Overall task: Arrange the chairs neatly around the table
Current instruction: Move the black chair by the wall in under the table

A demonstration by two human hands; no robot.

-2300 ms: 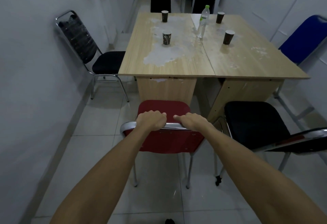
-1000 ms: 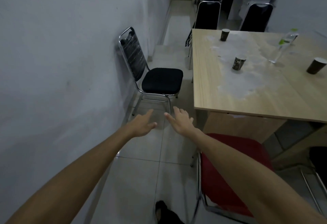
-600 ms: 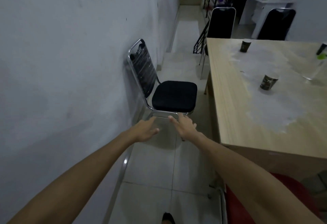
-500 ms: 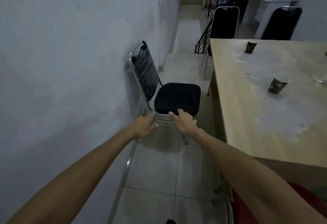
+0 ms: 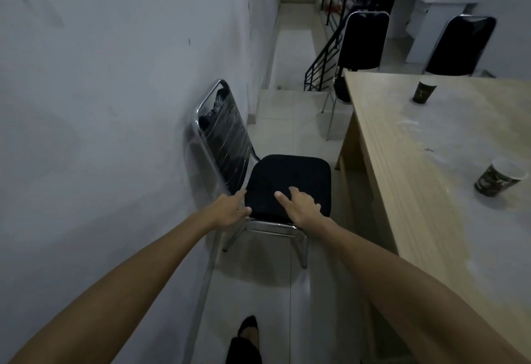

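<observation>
A black chair (image 5: 290, 174) with a chrome frame and a plastic-wrapped backrest stands against the left wall, a little apart from the long side of the wooden table (image 5: 416, 162). My left hand (image 5: 230, 211) clasps the near left corner of its seat. Fingers apart, my right hand (image 5: 303, 205) lies flat on the seat's near edge. Two more black chairs (image 5: 363, 42) (image 5: 459, 45) stand at the table's far end.
Two paper cups (image 5: 423, 92) (image 5: 498, 177) stand on the table. A black stair railing (image 5: 324, 56) and steps lie beyond the chair. The white wall (image 5: 115, 105) runs close on the left, leaving a narrow tiled aisle. My foot (image 5: 247, 332) shows at the bottom.
I let go of the red chair, turned left and walked to the black chair by the wall. Both hands moved from its front rail onto the seat.
</observation>
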